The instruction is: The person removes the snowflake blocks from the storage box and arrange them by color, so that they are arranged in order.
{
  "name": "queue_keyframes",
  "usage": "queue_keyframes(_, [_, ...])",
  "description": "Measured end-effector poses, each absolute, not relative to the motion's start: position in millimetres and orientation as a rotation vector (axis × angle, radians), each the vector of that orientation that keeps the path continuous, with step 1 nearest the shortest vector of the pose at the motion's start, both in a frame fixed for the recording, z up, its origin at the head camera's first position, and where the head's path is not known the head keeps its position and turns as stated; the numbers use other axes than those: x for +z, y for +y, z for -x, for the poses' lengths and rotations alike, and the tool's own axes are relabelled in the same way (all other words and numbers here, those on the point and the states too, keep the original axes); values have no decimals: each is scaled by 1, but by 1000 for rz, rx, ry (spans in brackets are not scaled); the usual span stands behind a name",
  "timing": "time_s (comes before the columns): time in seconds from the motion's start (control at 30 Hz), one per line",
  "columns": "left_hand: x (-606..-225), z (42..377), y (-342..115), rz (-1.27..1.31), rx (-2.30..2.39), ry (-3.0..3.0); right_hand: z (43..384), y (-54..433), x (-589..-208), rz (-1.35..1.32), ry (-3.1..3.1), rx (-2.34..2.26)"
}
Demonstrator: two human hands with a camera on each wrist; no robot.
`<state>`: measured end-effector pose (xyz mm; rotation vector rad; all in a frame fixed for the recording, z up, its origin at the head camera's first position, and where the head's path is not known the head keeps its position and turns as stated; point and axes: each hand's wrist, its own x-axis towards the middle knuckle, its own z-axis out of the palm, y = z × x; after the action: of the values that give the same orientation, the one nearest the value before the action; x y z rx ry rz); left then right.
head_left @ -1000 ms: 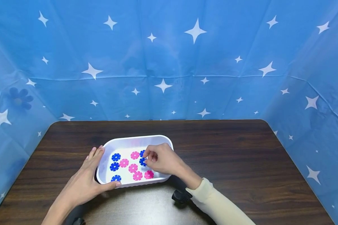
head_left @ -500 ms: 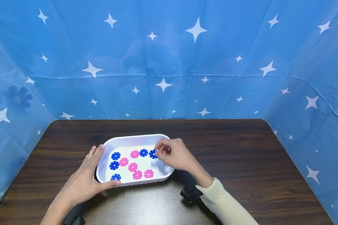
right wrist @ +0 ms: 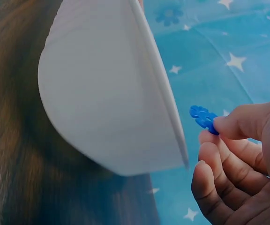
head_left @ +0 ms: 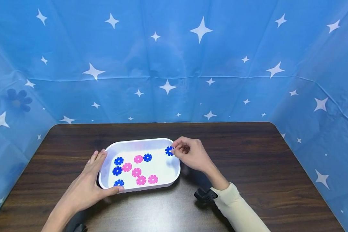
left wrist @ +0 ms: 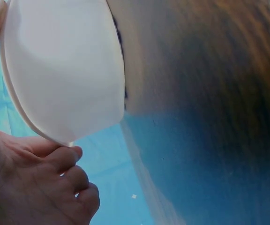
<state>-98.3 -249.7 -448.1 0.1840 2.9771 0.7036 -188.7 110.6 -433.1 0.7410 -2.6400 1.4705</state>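
A white plastic tray (head_left: 162,167) stands on the table with several flower-shaped plastic discs in it. My left hand (head_left: 88,183) holds the tray's left end, thumb along the near rim and fingers at the far left corner. In the left wrist view those fingers (left wrist: 71,168) are bent against the rim. My right hand (head_left: 191,154) pinches a blue notched disc (head_left: 169,151) between thumb and fingertips, over the tray's right end. The right wrist view shows this blue disc (right wrist: 203,118) raised above the rim. Inside lie pink discs (head_left: 136,172) and blue discs (head_left: 117,170).
The tray rests on a dark wood-grain table (head_left: 249,167), left of its middle. A blue curtain with white stars (head_left: 168,87) stands behind the table and at both sides. A black wrist device (head_left: 206,195) sits at the right cuff.
My right hand has moved right and away from me, lifting the blue disc from among the others towards the tray's right rim. The left hand has stayed on the tray.
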Motion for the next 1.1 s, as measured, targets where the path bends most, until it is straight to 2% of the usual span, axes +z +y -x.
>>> queue_keyframes(0.6, [-449,100,-249,-207,692,2984,206,152,-457,-424,-2673,1595])
queue_keyframes(1.1, [-448,98,-250,-193,689,2983,213,174,-476,-232,-2890,1248])
